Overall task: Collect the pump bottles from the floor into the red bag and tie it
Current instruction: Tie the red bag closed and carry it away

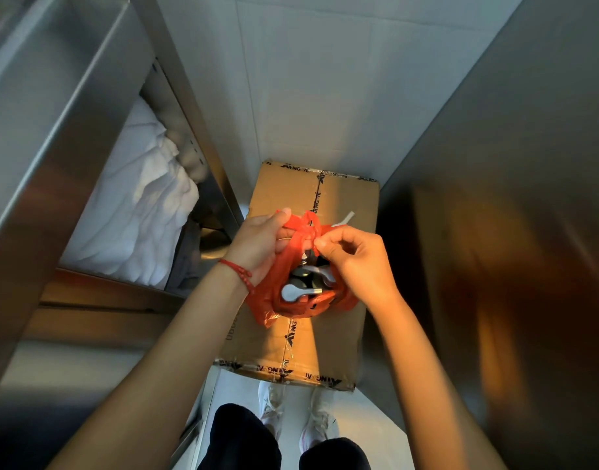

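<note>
1. Stainless steel shelving (53,137) is standing at the far left, with white folded cloth (135,212) lying on its lower shelf.
2. Next comes the left hand (257,244), wearing a red bracelet (238,269); it is gripping one twisted handle of the red bag (277,286), fingers curled round the plastic.
3. Between the hands, the red bag is sitting on a taped cardboard box (301,347), which is resting on the floor. Its mouth is gaping upward, and the pump bottles (300,291) are showing inside, grey pump heads uppermost.
4. The two handles are meeting just above the bag's mouth, running roughly left to right from one hand to the other. Both hands are equally close, so the knot looks to depend on crossing these strands.
5. At the right, the right hand (352,257) is pinching the other handle between thumb and fingertip, the remaining fingers loosely curled.
6. The bag is not yet tied.
</note>
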A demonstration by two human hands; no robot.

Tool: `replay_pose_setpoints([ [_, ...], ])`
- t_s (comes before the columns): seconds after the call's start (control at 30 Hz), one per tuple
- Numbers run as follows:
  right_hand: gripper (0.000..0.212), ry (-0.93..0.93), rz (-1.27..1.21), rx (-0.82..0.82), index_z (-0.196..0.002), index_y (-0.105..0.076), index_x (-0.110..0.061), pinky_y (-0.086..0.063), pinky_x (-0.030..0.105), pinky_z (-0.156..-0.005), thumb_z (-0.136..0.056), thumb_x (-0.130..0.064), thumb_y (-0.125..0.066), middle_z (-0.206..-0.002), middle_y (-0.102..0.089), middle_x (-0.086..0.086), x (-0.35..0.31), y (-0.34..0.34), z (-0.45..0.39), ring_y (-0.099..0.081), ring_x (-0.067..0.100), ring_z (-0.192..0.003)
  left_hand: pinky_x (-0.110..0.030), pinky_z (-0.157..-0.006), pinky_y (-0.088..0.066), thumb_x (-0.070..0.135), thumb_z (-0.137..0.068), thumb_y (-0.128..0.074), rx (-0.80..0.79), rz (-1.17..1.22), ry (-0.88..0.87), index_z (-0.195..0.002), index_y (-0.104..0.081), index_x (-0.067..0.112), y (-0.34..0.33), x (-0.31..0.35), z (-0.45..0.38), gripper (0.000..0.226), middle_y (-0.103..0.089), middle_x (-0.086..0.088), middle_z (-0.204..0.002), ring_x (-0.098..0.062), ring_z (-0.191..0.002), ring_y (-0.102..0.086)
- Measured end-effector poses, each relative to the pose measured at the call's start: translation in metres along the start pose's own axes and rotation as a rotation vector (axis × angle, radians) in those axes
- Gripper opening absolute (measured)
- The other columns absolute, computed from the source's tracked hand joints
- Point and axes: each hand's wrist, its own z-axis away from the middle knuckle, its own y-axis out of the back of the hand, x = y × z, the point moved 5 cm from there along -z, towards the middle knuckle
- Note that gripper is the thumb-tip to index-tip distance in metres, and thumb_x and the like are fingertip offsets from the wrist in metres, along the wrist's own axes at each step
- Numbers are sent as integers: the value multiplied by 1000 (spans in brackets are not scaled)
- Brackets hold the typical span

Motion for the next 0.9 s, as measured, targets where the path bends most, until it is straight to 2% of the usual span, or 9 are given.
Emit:
replay_pose_setpoints([
  [0.2, 22, 40, 191, 145, -62, -60, -25, -40, 19, -64, -62, -23, -81, -74, -56, -5, 1, 2, -1, -52, 5, -70, -11, -37, -41, 20, -93, -46, -16, -48, -30, -61, -53, 13, -1, 9, 1, 34, -54, 4, -34, -3, -34, -53],
  [0.33, 50, 151, 430, 57, -106, -58, -28, -33, 32, -92, -62, -42, -77, -101, -49, -13, -3, -1, -6, -44, 14, -108, -11, -38, -39, 24, -93, -45, -58, -143, -47, -45, -62, 20, -1, 10, 0, 51, -51, 7, -33, -2, -33, -49],
  [0.37, 50, 164, 457, 21, -108, -60, -28, -30, 36, -98, -63, -44, -76, -99, -50, -14, -3, -2, -8, -44, 15, -109, -10, -38, -38, 25, -92, -45, -64, -161, -59, -45, -64, 21, -2, 10, 0, 51, -49, 8, -32, -1, -32, -46],
  [0.47, 29, 226, 567, 3, -76, -66, -17, -24, 39, -100, -66, -44, -74, -69, -42, -20, -6, -2, -15, -35, 4, -87, -13, -41, -39, 26, -92, -45, -56, -207, -96, -50, -67, 22, -2, 12, 0, 48, -49, 9, -33, -1, -33, -45],
  [0.57, 34, 216, 574, 35, -49, -53, -19, -26, 33, -80, -72, -36, -71, -52, -34, -16, -5, -3, -17, -33, 8, -74, -22, -51, -49, 24, -92, -46, -47, -173, -111, -63, -68, 17, -4, 13, 1, 37, -57, 6, -39, -5, -41, -56],
  [0.63, 45, 216, 576, 36, -40, -40, -27, -24, 32, -77, -76, -30, -67, -46, -32, -14, -5, -6, -16, -36, 13, -71, -22, -54, -52, 24, -92, -47, -28, -135, -120, -73, -68, 11, -6, 13, 1, 30, -63, 3, -46, -9, -50, -61],
  [0.7, 47, 171, 528, 37, -39, -39, -29, -29, 34, -79, -78, -27, -65, -47, -38, -11, -4, -8, -15, -40, 16, -75, -19, -51, -50, 21, -92, -46, -3, -81, -135, -74, -66, 8, -8, 13, 2, 30, -62, 4, -46, -8, -48, -58],
  [0.8, 31, -9, 232, 57, -47, -59, -26, -37, 35, -80, -77, -21, -64, -63, -56, 11, 4, -6, -15, -49, 22, -84, -22, -55, -53, 18, -93, -44, -14, 10, -144, -81, -64, 3, -12, 14, 1, 29, -67, -1, -54, -10, -52, -62],
  [0.9, 29, -199, -156, 65, -49, -63, -17, -42, 35, -68, -74, -32, -62, -65, -58, 15, 7, -8, -10, -52, 24, -68, -23, -57, -55, 22, -93, -45, -54, 54, -137, -79, -69, 9, -14, 12, 1, 31, -74, -5, -68, -16, -67, -70],
])
